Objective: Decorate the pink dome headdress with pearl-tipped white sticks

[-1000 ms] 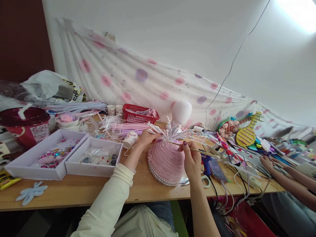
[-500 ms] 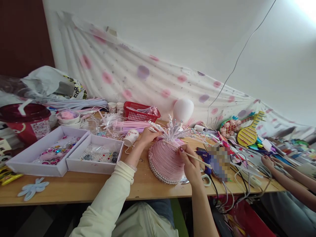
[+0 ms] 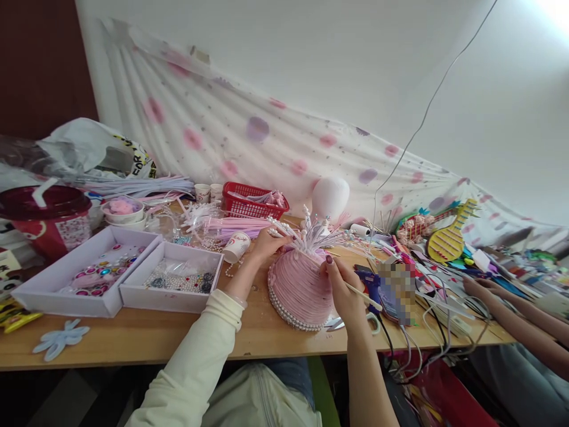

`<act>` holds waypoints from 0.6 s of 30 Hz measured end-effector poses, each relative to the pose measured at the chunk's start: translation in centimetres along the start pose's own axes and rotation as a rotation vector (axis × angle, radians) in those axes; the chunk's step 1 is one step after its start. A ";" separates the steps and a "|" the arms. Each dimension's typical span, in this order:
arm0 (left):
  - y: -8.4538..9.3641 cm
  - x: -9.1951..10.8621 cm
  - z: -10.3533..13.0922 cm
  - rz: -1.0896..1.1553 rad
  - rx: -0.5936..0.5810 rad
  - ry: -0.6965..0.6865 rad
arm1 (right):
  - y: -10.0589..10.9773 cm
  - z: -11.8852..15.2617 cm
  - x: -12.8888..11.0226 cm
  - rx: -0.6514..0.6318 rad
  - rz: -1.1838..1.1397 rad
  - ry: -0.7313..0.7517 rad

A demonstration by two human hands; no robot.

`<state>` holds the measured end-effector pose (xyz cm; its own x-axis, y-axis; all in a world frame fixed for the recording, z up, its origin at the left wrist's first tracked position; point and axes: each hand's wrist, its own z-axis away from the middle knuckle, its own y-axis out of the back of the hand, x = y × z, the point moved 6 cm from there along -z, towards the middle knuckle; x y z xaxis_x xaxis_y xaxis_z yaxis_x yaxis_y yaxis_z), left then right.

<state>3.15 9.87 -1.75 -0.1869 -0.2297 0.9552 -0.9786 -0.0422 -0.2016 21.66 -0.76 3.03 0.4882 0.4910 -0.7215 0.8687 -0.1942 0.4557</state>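
A pink dome-shaped piece (image 3: 297, 287), wrapped in rows of fuzzy cord, stands on the table with a pearl trim round its lower rim. White and lilac stems (image 3: 306, 240), some with pearls, fan out of its top. My left hand (image 3: 267, 246) is closed in a pinch at the left of these stems; its fingertips are partly hidden. At the dome's upper right, my right hand (image 3: 347, 290) pinches a pale pipe cleaner (image 3: 367, 298), whose free end sticks out to the lower right. Scissors (image 3: 373, 324) lie beside the dome, partly behind my right wrist.
Two white boxes of beads and gems (image 3: 171, 300) sit on the left, near a tipped paper cup (image 3: 236, 247). Behind are a red basket (image 3: 253, 207) and a white foam head (image 3: 330, 198). A blue glue gun (image 3: 371, 287), cables and another person's hands (image 3: 478, 290) are on the right.
My right hand has shifted slightly right and up along the dome, and less of the pale pipe cleaner shows beyond it. My left hand stays at the stems. The other person's hands moved slightly left.
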 end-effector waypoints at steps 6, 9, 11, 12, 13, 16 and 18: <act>0.0 0.0 0.0 -0.003 0.000 0.004 | 1.1 0.0 1.5 0.057 0.069 -0.177; 0.0 0.1 0.1 0.003 0.001 0.011 | 1.7 0.1 1.6 0.014 0.182 -0.233; 0.0 0.3 0.3 0.009 0.002 0.015 | 1.8 0.0 1.4 -0.012 0.173 -0.199; -0.1 0.3 0.3 0.012 0.003 0.015 | 1.8 -0.1 1.3 -0.021 0.155 -0.168; -0.1 0.4 0.4 0.014 0.004 0.014 | 1.8 -0.2 1.2 -0.025 0.138 -0.137; -0.1 0.6 0.5 0.019 0.009 0.009 | 1.7 -0.1 1.3 -0.019 0.098 -0.106; -0.1 0.6 0.5 0.022 0.010 0.009 | 1.4 0.1 1.6 -0.043 0.040 -0.131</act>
<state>3.16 9.27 -1.22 -0.2096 -0.2222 0.9522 -0.9732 -0.0469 -0.2252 23.68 -0.36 2.47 0.5312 0.3678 -0.7632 0.8455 -0.1731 0.5051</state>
